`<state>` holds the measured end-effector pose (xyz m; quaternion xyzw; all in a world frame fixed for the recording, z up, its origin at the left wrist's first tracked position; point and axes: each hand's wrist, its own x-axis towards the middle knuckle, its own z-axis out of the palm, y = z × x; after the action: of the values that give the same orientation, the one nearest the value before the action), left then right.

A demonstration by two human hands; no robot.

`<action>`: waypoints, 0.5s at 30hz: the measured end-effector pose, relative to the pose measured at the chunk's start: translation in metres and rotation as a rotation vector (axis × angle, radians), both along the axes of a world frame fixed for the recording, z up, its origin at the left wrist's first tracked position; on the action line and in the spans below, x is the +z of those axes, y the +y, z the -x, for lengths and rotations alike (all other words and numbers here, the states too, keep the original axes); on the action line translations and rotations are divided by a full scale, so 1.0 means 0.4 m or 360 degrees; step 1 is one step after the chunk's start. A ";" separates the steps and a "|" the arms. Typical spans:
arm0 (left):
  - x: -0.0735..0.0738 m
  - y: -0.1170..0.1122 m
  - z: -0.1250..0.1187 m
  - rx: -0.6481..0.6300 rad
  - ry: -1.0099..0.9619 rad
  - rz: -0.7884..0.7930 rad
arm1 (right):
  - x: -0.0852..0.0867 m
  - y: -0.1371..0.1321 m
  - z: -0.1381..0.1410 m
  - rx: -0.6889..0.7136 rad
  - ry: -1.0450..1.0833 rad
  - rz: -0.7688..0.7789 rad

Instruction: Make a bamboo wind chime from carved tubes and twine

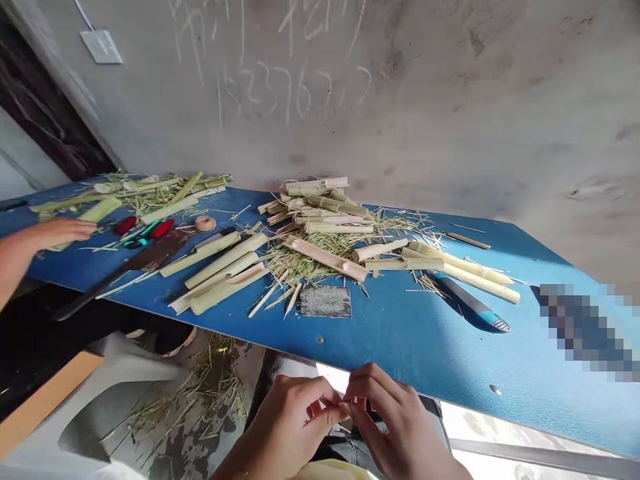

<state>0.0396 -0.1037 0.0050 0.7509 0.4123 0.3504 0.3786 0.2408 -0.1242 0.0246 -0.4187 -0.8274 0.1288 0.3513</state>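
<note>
Your left hand (285, 427) and right hand (400, 420) sit close together just below the front edge of the blue laminate board (415, 347), fingers curled in and tips meeting in a pinch. Whatever's between them is too small to make out, so I can't tell if they're gripping anything. Nearest on the board, you've got a rectangular grey sandpaper sheet (325, 301) and, just beyond it, a messy heap of pale green split reed tubes (335, 228) in loose straw.

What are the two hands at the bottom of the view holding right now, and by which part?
The left hand and right hand meet at the fingertips, seemingly pinching something small; the fingers hide it, so neither the thing nor the part held can be told.
</note>
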 end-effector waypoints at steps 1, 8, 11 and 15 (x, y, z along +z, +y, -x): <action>0.000 -0.006 0.013 0.0008 0.0043 0.0006 | 0.008 0.005 0.006 0.0093 -0.0051 0.0000; 0.028 0.004 0.139 -0.0493 0.0081 -0.0170 | 0.097 0.035 0.061 0.0601 -0.0429 -0.0002; 0.047 0.009 0.179 -0.0556 0.0028 -0.0215 | 0.122 0.032 0.087 0.0685 -0.0458 0.0045; 0.040 -0.010 0.195 -0.0353 -0.0026 -0.0242 | 0.116 0.036 0.107 0.0633 -0.0444 0.0123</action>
<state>-0.0384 -0.1076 0.0211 0.8155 0.2959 0.3427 0.3604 0.1980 -0.1098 0.0709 -0.2745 -0.9285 0.1680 0.1851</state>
